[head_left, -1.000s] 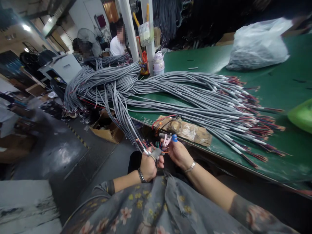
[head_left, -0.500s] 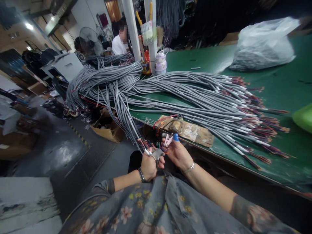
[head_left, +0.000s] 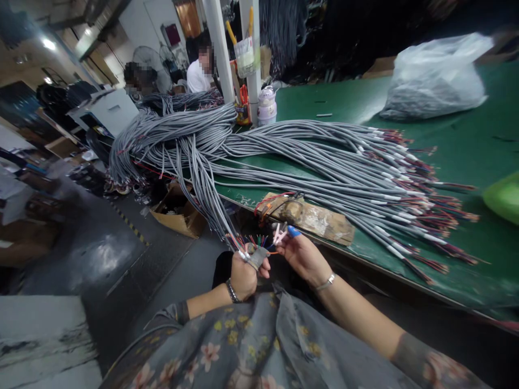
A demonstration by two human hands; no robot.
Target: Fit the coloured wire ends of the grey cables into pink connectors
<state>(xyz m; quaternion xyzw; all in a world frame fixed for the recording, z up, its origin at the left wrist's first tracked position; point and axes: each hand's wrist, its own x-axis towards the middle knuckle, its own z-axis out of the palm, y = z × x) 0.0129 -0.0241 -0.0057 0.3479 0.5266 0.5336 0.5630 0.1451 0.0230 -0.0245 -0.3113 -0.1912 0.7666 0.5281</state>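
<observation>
My left hand (head_left: 244,276) is closed round the ends of several grey cables (head_left: 213,208), with white sleeves showing at the grip. Thin coloured wires (head_left: 259,241) fan out above its fingers, and a grey wrap (head_left: 258,257) covers a finger or the wires; I cannot tell which. Close by on the right, my right hand (head_left: 306,257) pinches a small pink clip (head_left: 279,234) beside the wire tips. A blue covering (head_left: 293,232) sits on one of its fingertips. An orange wire (head_left: 272,253) reaches from the left hand toward the right fingers.
Many grey cables (head_left: 284,143) with stripped ends lie across the green table (head_left: 348,97). A worn wooden block (head_left: 324,220) sits at its edge. Beyond are a plastic bag (head_left: 436,81) and a lilac bottle (head_left: 266,105). A cardboard box (head_left: 180,213) stands below; people sit further back.
My right hand has shifted slightly right, away from the left hand, with the pink clip still in its fingers. My left hand keeps its grip on the cables, moving only a little.
</observation>
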